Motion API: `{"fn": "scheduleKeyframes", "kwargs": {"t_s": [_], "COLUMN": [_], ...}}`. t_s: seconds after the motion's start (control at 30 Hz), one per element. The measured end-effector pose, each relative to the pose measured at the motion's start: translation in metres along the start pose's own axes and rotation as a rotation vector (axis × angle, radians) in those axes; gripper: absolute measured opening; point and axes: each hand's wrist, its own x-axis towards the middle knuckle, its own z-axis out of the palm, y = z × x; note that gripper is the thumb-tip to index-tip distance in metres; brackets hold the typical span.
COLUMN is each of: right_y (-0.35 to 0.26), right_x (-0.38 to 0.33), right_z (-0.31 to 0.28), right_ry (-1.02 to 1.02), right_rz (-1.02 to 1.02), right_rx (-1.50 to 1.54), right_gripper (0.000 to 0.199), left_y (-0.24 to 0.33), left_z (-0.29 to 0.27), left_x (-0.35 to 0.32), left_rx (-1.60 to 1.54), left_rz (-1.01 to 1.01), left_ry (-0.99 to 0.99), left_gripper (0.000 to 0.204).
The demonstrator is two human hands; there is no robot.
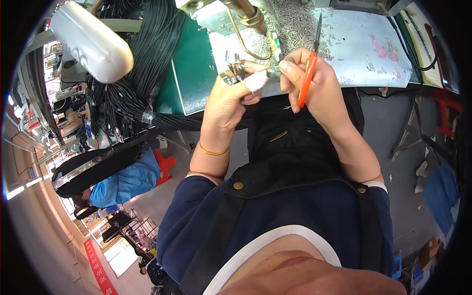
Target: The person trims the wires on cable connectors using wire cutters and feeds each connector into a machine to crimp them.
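My left hand [227,101] is closed around several cable ends [231,76] with metal connectors and small coloured wires sticking out. A white wrap [256,81] covers its thumb tip. My right hand [322,86] has orange-handled scissors [308,78] hooked in it, blades pointing up and away from me. Its thumb and forefinger pinch close to the left thumb tip, at thin wires too small to make out clearly. Both hands are at the table's near edge, just below a bench machine [248,17] with a bent metal tube. A yellow-green piece [275,43] is under that machine.
Small metal parts [297,27] lie heaped beside the machine on a white sheet [364,61]. Black cables [152,54] hang thickly over the green mat [196,61] at left. A white lamp [91,42] juts in at upper left. Someone in blue [128,177] sits at left.
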Motion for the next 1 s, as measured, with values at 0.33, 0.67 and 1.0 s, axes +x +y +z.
{"fn": "scheduleKeyframes", "kwargs": {"t_s": [0.33,0.67,1.0], "right_y": [0.002,0.001,-0.015], "right_x": [-0.014,-0.012,-0.015], "right_z": [-0.015,-0.013,-0.003], "right_ry": [0.3,-0.047,-0.128], "right_rz": [-0.367,-0.559,0.296], "right_rx": [-0.522,-0.849,-0.222], "right_gripper": [0.013,0.013,0.03], "left_y": [-0.007,-0.019,-0.031], "left_z": [0.007,0.019,0.019], "left_x": [-0.015,-0.027,-0.027], "left_rx": [0.429,0.594,0.736], "left_rz": [0.214,0.139,0.698], "left_ry": [0.05,-0.097,0.138], "left_gripper": [0.023,0.014,0.009]}}
